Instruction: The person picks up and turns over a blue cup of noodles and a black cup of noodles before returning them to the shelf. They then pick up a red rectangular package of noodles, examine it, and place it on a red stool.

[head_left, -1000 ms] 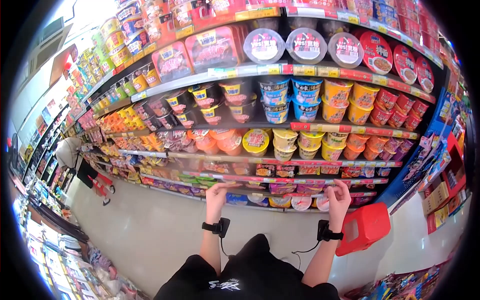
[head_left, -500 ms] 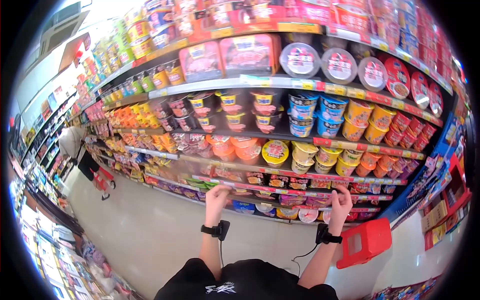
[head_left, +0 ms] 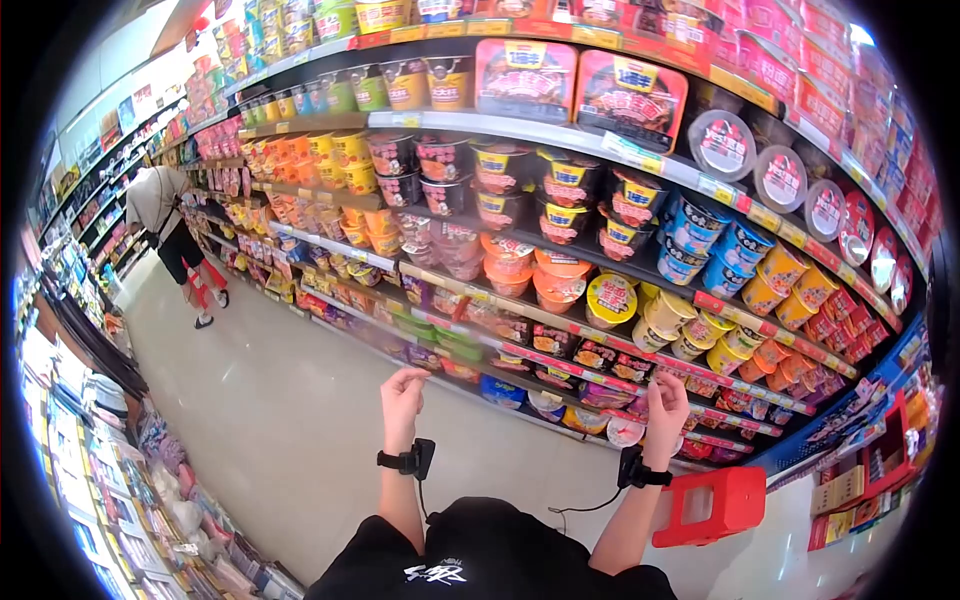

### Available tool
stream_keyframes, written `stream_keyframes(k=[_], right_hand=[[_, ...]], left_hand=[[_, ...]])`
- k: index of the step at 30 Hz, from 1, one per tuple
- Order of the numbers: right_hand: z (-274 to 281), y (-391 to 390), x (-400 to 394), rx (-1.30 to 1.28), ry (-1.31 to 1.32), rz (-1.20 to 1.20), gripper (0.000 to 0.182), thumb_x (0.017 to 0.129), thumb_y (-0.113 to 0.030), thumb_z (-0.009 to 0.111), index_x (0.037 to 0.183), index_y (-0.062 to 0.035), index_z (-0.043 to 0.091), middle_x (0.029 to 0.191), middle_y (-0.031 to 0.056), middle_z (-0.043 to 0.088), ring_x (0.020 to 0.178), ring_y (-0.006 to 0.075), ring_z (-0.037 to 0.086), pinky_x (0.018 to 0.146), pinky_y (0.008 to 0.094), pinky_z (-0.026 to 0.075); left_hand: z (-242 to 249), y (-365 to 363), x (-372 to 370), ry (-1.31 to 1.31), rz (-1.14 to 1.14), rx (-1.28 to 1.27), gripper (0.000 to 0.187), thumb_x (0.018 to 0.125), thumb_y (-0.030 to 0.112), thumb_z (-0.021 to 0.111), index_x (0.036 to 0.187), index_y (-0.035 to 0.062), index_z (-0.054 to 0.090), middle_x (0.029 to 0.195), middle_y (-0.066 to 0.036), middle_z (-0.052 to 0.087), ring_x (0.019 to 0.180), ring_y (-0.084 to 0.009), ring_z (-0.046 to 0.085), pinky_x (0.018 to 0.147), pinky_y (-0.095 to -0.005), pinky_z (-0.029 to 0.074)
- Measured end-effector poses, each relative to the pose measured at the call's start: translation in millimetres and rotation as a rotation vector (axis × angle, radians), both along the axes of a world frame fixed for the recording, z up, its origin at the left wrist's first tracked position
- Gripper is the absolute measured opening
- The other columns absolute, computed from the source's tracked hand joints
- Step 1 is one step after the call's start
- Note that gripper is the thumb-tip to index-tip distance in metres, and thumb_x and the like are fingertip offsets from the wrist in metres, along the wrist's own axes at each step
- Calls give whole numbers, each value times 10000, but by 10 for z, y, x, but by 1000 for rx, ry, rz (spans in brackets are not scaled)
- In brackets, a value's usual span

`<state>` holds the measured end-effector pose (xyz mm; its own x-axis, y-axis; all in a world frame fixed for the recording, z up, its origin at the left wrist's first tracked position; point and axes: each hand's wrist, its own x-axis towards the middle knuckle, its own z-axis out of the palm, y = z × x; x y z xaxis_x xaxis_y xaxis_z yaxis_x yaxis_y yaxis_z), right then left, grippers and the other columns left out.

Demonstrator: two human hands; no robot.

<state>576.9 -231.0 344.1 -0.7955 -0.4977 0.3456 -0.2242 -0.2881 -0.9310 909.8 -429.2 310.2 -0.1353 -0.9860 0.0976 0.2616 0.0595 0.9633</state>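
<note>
Light-topped person [head_left: 158,200] seen at far left | left hand [head_left: 402,400] raised, fingers curled, nothing seen held, whether tips meet cannot be told | green packs [head_left: 458,346] shelved low beyond it | white-lidded bowl [head_left: 625,432] shelved lowest, beyond right hand [head_left: 665,408], likewise curled, tip contact unclear | red plastic stool [head_left: 740,500] seen rightward

Long shelves [head_left: 480,124] in front of me carry stacked colourful cups [head_left: 697,222]; a red stool [head_left: 742,503] stands on the pale floor [head_left: 260,410].
</note>
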Motion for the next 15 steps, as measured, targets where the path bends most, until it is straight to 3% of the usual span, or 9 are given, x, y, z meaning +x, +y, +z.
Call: stream_keyframes(k=[3,4,7,12,15], right_hand=[[-16,-193,259,-43,-74,-15,172,868,-23,619,1033,-1,576,768,16,618,652,72,578,603,201,470],[-111,-321,296,-97,14,-53,165,876,-39,617,1033,-5,581,759,13,618,614,71,570,579,200,466],[-159,-442,520,18,-54,75,163,880,-46,613,1037,-9,586,787,18,621,630,75,575,596,199,472],[-288,-929,1010,-22,-74,83,126,885,-43,594,1006,-9,588,664,-7,570,600,66,555,567,195,437],[-364,-1119,1049,52,-66,209,129,887,-59,607,1007,-19,576,754,0,585,610,57,529,534,200,430]], left_hand=[[-43,-93,264,-19,4,15,144,840,-9,507,879,1,645,544,69,442,420,-7,321,386,-199,225],[-56,-115,353,-27,5,21,146,838,-11,506,880,-1,645,545,70,443,420,-7,322,387,-198,225],[-117,-139,606,-52,1,39,152,832,-17,502,880,-2,645,544,76,434,422,-6,318,388,-197,225],[-193,-117,985,-68,-4,82,137,828,-13,501,874,-14,631,533,69,419,417,-15,318,387,-199,241],[-206,-135,1181,-63,31,110,137,829,-14,500,866,-10,631,534,73,413,419,-12,310,386,-198,236]])
